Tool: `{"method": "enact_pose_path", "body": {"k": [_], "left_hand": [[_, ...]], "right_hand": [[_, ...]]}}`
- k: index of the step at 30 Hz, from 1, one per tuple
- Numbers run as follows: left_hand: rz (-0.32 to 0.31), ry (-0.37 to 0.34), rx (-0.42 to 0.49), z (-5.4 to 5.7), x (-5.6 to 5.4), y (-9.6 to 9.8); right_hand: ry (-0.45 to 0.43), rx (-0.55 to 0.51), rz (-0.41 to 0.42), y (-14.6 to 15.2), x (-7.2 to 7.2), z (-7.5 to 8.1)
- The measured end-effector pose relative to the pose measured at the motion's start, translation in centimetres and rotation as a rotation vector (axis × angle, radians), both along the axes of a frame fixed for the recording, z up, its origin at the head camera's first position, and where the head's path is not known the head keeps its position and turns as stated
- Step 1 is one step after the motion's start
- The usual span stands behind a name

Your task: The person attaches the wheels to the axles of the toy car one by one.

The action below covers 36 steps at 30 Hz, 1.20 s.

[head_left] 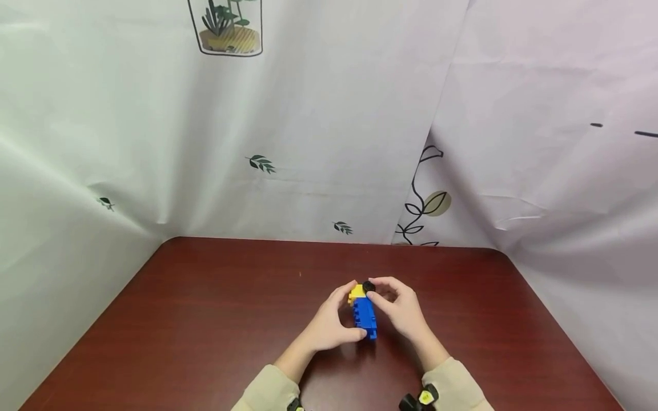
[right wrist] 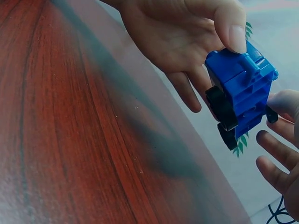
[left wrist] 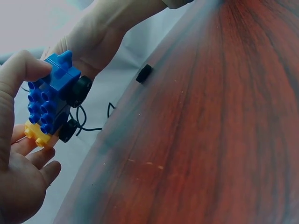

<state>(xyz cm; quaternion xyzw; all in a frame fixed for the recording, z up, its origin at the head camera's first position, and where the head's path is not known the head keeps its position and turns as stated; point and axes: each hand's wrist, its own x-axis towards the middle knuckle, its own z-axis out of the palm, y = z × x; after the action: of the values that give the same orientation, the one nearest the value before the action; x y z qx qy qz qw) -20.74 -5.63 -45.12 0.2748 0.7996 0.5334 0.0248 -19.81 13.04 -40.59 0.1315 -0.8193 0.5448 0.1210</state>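
Note:
A toy car of blue building bricks (head_left: pixel 364 315) with a yellow brick (head_left: pixel 356 292) at its far end is held above the table, turned on its side with its studs toward the left. My left hand (head_left: pixel 329 324) grips it lengthwise, the thumb on the near blue end and fingers at the yellow end. With thumb and fingertips, my right hand (head_left: pixel 403 308) pinches a black wheel (head_left: pixel 368 286) against the far end. Two more black wheels (right wrist: pixel 221 107) show along the car's lower side in the right wrist view.
Beneath the hands is a dark red-brown wooden table (head_left: pixel 205 319). In the left wrist view, a small black piece (left wrist: pixel 144 73) lies near its edge. White printed cloth (head_left: pixel 329 114) hangs behind and at the sides. A thin black cable (left wrist: pixel 83 123) shows beyond the table edge.

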Motion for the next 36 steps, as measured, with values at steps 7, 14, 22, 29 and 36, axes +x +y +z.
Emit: {"method": "enact_pose_path", "body": {"k": [7, 14, 22, 29, 36], "left_hand": [[0.011, 0.020, -0.025, 0.2, 0.0, 0.1], [-0.004, 0.058, -0.042, 0.7, 0.0, 0.6], [-0.011, 0.073, -0.010, 0.6, 0.2, 0.9], [-0.016, 0.068, 0.003, 0.4, 0.6, 1.0], [-0.021, 0.020, 0.002, 0.3, 0.8, 1.1]], "right_hand": [[-0.038, -0.065, 0.046, 0.6, -1.1, -1.1], [-0.144, -0.251, -0.022, 0.8, -2.9, -2.4], [-0.376, -0.363, 0.009, 0.6, -2.8, -2.5], [-0.529, -0.390, 0.156, 0.7, -2.0, -2.6], [-0.535, -0.450, 0.189, 0.7, -1.8, -2.7]]}}
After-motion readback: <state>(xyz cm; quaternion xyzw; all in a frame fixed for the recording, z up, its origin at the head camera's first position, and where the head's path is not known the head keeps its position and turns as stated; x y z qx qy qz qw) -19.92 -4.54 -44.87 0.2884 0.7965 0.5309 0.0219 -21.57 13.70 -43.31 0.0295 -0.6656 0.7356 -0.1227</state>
